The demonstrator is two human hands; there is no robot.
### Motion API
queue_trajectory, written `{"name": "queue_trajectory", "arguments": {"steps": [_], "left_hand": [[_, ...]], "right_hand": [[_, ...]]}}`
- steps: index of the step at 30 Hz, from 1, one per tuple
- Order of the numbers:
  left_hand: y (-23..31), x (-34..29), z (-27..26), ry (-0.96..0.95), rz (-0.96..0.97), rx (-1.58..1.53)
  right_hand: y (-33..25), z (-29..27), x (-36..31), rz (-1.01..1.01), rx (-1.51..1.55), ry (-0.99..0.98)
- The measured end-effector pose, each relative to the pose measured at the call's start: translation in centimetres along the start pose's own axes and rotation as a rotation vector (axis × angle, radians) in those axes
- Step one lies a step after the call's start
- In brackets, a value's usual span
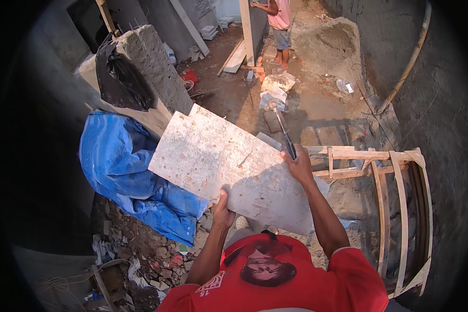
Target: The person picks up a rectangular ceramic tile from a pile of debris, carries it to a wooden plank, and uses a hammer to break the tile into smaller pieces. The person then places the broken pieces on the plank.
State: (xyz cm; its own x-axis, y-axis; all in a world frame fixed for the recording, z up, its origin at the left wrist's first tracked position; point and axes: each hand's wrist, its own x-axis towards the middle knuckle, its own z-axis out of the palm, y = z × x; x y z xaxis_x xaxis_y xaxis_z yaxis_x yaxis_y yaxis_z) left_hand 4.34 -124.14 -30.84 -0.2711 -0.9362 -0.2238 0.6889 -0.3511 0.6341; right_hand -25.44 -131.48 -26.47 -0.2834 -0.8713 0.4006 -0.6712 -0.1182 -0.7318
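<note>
Whitish board (218,156) against both hands (222,213) (300,166)

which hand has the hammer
The right hand, gripping the hammer by its dark handle; the left hand has no tool, only the near edge of the board.

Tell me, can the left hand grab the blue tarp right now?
Probably not right now: the left hand is gripping the pale board. The blue tarp lies close by to the left, and nothing seems to block its near corner, so a free hand could likely reach it.
</note>
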Motion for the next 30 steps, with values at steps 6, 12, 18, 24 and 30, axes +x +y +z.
{"name": "queue_trajectory", "arguments": {"steps": [6, 12, 18, 24, 30], "left_hand": [[1.2, 1.7, 2.0, 0.111, 0.033, -0.020], [2.3, 3.0, 2.9, 0.119, 0.050, 0.039], [2.6, 2.3, 3.2, 0.090, 0.077, 0.040], [2.9, 3.1, 3.9, 0.056, 0.046, 0.051], [3.0, 2.8, 3.4, 0.050, 0.063, -0.009]], "right_hand": [[-5.6, -7.3, -3.5, 0.254, 0.358, -0.268], [-9.1, -8.7, -6.3, 0.654, 0.616, -0.535], [-10.5, -10.8, -5.9, 0.515, 0.704, -0.060], [-11.1, -9.0, -7.3, 0.712, 0.557, -0.587], [-11.3, -10.8, -5.3, 0.456, 0.630, -0.053]]}}
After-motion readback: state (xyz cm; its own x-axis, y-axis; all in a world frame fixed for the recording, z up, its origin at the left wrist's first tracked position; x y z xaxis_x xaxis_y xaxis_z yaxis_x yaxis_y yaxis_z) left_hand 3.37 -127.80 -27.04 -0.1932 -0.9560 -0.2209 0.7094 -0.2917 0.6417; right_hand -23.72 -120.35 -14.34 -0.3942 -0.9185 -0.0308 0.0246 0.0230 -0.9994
